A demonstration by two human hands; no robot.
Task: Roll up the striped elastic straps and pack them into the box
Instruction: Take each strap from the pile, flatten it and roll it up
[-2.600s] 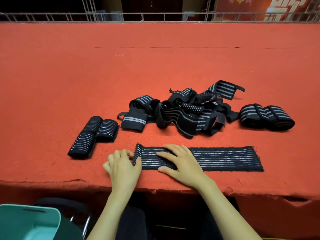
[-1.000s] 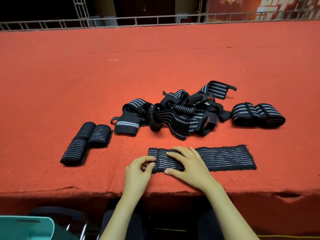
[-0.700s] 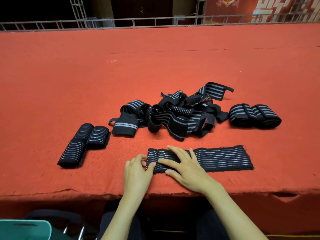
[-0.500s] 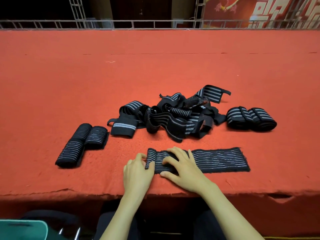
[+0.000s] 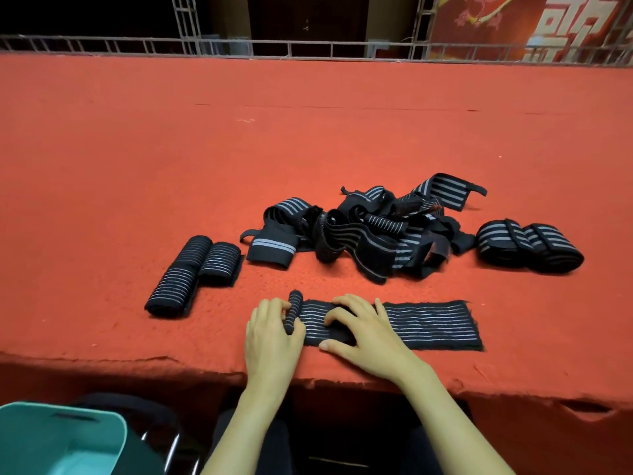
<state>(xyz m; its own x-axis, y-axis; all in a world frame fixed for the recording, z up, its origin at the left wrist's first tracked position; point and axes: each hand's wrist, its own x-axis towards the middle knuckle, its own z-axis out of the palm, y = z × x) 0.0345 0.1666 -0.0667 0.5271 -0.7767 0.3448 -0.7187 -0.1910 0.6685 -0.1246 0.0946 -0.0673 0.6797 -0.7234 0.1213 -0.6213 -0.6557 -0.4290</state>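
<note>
A black strap with grey stripes (image 5: 431,323) lies flat near the table's front edge, its left end wound into a small roll (image 5: 294,311). My left hand (image 5: 272,332) grips that roll with thumb and fingers. My right hand (image 5: 364,332) rests on the flat part just right of the roll, fingers bent onto the fabric. Three finished rolls (image 5: 191,272) lie to the left. A tangled pile of loose straps (image 5: 359,231) sits behind. Two more wound straps (image 5: 529,246) lie at the right. The teal box (image 5: 58,437) stands below the table at the lower left.
The red felt table (image 5: 308,138) stretches far back to a metal railing (image 5: 308,49). Its front edge is frayed, with a tear at the lower right (image 5: 582,407). Chair legs (image 5: 171,447) show beside the box.
The strap's left end has been rolled rightward into a small roll, and the flat part is shorter. Both hands shifted right with it.
</note>
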